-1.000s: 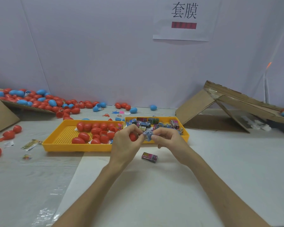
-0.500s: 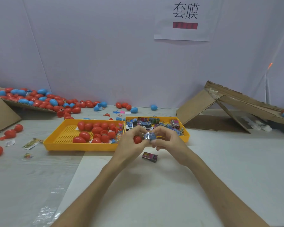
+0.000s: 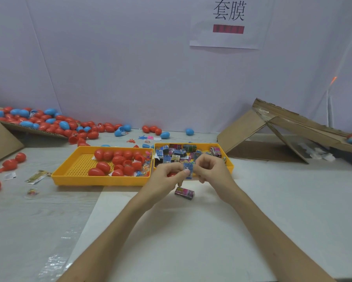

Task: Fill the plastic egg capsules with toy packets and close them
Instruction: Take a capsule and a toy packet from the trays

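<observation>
My left hand [image 3: 164,178] is curled round a red egg capsule [image 3: 172,174]. Only a sliver of it shows under my fingers, so I cannot tell which way its opening faces. Just to its right, a blue toy packet [image 3: 187,169] stands with its long axis roughly upright, pinched between both hands; my right hand [image 3: 211,169] grips its right edge with thumb and forefinger. All this hangs over the near rim of the packet tray [image 3: 229,164]. Below my hands a pink packet [image 3: 184,193] lies flat on the table [image 3: 272,200], lengthwise left to right.
</observation>
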Tool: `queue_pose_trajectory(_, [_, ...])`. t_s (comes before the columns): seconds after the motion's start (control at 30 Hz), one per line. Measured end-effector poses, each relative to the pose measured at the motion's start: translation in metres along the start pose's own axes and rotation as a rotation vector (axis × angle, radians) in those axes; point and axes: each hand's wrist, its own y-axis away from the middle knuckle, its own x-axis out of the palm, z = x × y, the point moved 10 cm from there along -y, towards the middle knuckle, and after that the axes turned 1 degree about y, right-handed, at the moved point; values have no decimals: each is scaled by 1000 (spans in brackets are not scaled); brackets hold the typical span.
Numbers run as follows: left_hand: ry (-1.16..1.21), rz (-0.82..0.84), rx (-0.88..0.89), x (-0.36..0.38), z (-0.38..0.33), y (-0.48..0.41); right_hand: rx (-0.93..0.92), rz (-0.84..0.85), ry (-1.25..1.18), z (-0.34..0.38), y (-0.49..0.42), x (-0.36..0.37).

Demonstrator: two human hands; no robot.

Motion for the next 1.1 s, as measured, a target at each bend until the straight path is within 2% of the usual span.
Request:
queue_pose_trajectory(0.27, [-47,-116,-6,-15,3,-1,32,74,-14,-2,0,9])
queue_pose_trajectory(0.43, [-85,-118,9,-17,6,-3,90,78,-158,-7,-1,11])
queue_pose_trajectory(0.53, [-94,-128,-9,-17,8,-3,64,103,-133,-4,1,12])
queue_pose_trajectory(0.6, [-76,-135,-12,-17,8,-3,42,84,-97,-3,1,11])
queue_pose_trajectory(0.7, [-13,-150,-22,-19,7,0,64,1,-167,-5,0,3])
queue_pose_trajectory(0.77, [152,-109,-95,-11,12,-2,71,-45,-212,-5,-2,-4])
queue_pose_trajectory(0.87, [389,39,-189,11,13,-2,89,-89,-275,-4,-1,-10])
queue_pose_trajectory(1.1, [551,274,-165,30,-1,11,249,-72,-620,-12,0,-6])
